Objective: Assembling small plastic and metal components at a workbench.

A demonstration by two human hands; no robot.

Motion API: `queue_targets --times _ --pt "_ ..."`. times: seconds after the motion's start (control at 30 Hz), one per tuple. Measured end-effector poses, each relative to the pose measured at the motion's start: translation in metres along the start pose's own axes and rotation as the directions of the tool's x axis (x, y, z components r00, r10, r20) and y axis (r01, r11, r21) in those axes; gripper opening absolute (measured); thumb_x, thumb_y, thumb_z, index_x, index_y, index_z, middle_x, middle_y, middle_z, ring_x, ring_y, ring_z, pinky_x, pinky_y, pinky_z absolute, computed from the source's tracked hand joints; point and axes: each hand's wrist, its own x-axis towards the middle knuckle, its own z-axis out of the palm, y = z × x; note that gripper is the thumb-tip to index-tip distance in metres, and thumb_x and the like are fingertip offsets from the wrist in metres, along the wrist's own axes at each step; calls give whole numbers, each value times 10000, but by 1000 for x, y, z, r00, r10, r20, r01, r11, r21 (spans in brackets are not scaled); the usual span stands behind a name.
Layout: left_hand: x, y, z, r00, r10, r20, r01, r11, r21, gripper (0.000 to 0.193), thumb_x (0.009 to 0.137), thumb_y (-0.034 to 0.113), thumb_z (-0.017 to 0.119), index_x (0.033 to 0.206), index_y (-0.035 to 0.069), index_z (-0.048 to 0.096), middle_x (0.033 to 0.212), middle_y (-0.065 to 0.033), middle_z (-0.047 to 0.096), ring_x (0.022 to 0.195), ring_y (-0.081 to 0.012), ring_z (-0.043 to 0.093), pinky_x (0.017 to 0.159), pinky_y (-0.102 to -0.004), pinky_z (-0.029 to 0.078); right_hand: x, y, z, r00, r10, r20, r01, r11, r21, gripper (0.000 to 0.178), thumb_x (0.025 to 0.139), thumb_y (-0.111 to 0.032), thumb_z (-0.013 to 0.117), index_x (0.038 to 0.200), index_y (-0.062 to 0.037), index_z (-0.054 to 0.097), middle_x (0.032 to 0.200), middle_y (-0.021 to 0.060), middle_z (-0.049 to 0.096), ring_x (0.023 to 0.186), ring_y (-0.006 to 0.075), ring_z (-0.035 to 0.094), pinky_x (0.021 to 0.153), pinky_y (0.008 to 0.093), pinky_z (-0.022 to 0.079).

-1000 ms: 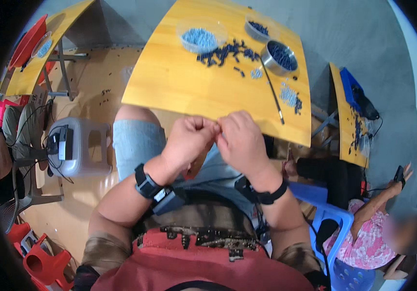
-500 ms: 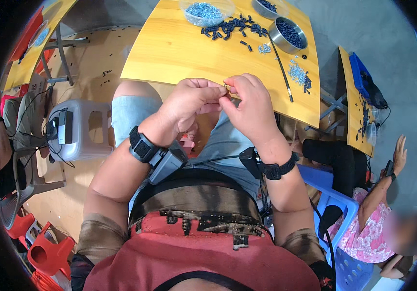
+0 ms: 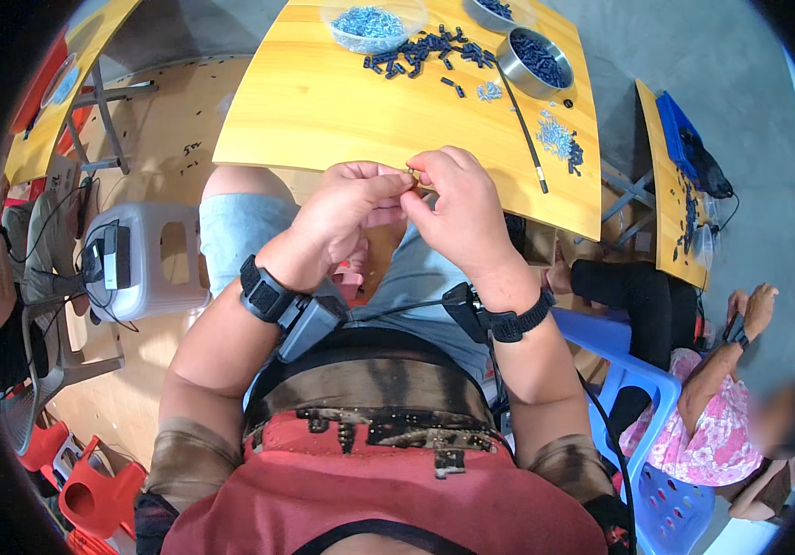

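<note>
A small part (image 3: 414, 175) is pinched between the fingertips of both hands, just by the near edge of the yellow worktop (image 3: 314, 120). The fingers cover most of it, so its shape cannot be told. The left hand (image 3: 349, 208) holds it with thumb and forefinger pressed close, and the right hand (image 3: 464, 215) meets it from the other side, also in a narrow pinch. The fingertips of the two hands nearly touch. Each wrist wears a black strap with a small box, and the person's lap in pale blue shorts (image 3: 247, 227) lies below.

Toward the far side of the worktop, a clear bowl (image 3: 369, 44) contains light blue pieces. Beside it spreads a loose heap of black pieces (image 3: 430, 44). A metal bowl (image 3: 514, 74) with more dark pieces stands to the right, near a second clear bowl (image 3: 508, 28) that also contains dark pieces. A thin black stick (image 3: 522, 129) with a pale band near its lower end lies slanting between a little cluster of silver bits (image 3: 489, 91) and a wider scatter of pale bits (image 3: 557, 137).

A grey stool (image 3: 143, 254) stands left on the floor. At the right, a co-worker in a pink flowered top (image 3: 702, 444) sits near a blue chair (image 3: 661, 407).
</note>
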Motion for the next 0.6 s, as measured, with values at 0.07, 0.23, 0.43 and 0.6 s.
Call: queue_targets --times 0.07,0.23,0.43,0.6 --pt "2 -2 0 1000 -11 25 11 1000 8 104 880 108 567 913 26 623 899 -62 656 799 -123 629 743 -259 514 0 1 -1 1000 3 -12 -3 1000 -7 214 650 -65 641 845 -12 569 815 144 564 824 331 545 713 408 460" --pt "0 -3 1 998 -12 57 13 999 -30 138 871 124 580 939 11 621 894 -58 644 805 -118 612 762 -249 501 -3 5 1 999 -36 -26 35 999 -42 164 654 -84 630 766 -14 533 779 148 549 804 338 540 688 424 454" --pt "-5 0 1 998 -6 59 3 999 38 159 892 124 533 941 -2 618 905 -72 651 823 -126 624 768 -255 498 -6 2 6 998 -13 -55 10 999 -54 196 638 -81 641 807 -8 574 791 154 572 796 334 558 693 403 464" --pt "-3 -1 5 999 -9 44 8 999 33 154 884 109 536 898 -11 630 859 -71 656 772 -117 628 736 -246 503 -7 4 2 999 31 -40 -32 999 -41 204 629 -77 646 806 -5 575 798 150 574 806 332 558 700 403 466"
